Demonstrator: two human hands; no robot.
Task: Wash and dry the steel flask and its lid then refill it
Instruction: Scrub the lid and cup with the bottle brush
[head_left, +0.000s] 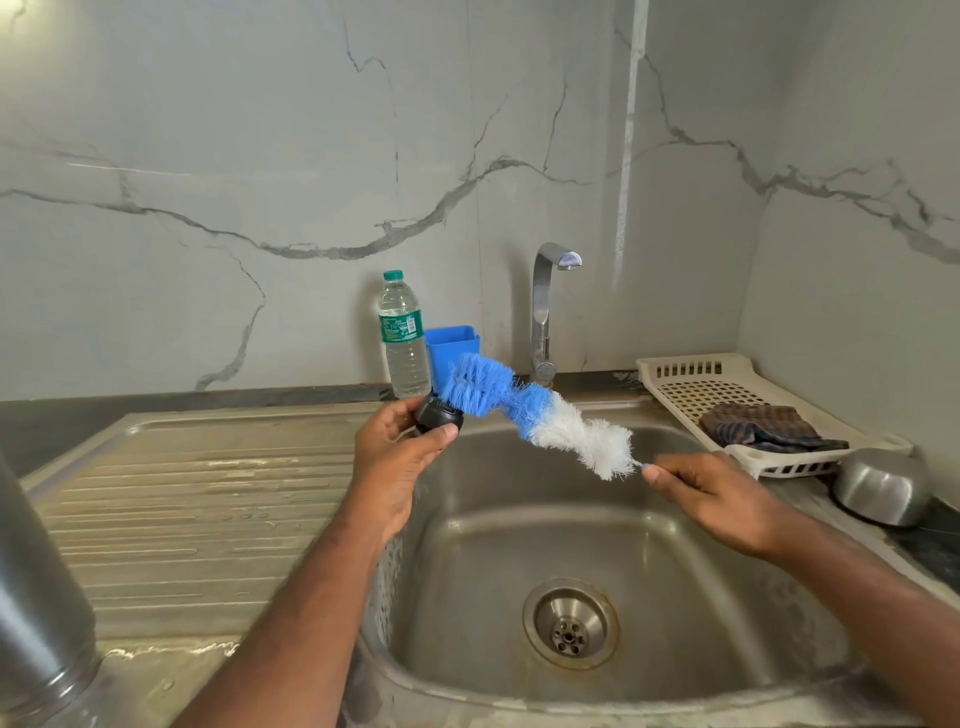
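We count one lid (439, 417), black and rounded, held above the left rim of the sink (467, 519). Our left hand (400, 457) has its grip curled round the lid, thumb across the front and fingers behind. We count one bottle brush (530, 410), blue bristles at the far end and white bristles near the handle; its blue tip touches the lid. Our right hand (711, 493) has its grip pinched on the thin blue handle, just past the white bristles, over the right half of the basin.

One steel flask (36, 597) stands at the far left edge of the picture, on the desk (156, 670) beside the ribbed drainboard (197, 519); only part of its body shows. It is well apart from both hands.

Behind the sink we count one plastic water bottle (402, 338) with a green cap, one blue holder (452, 353) just beside it, and one tap (545, 306). At the right we count one cream drying tray (691, 374) with one dark checked cloth (763, 426) in it, and one upturned steel bowl (883, 488) near the tray's front corner.

The basin under both hands is open down to the drain (570, 623), and the drainboard lies flat and bare between the flask and the left forearm. The marble wall closes the back and the right side.
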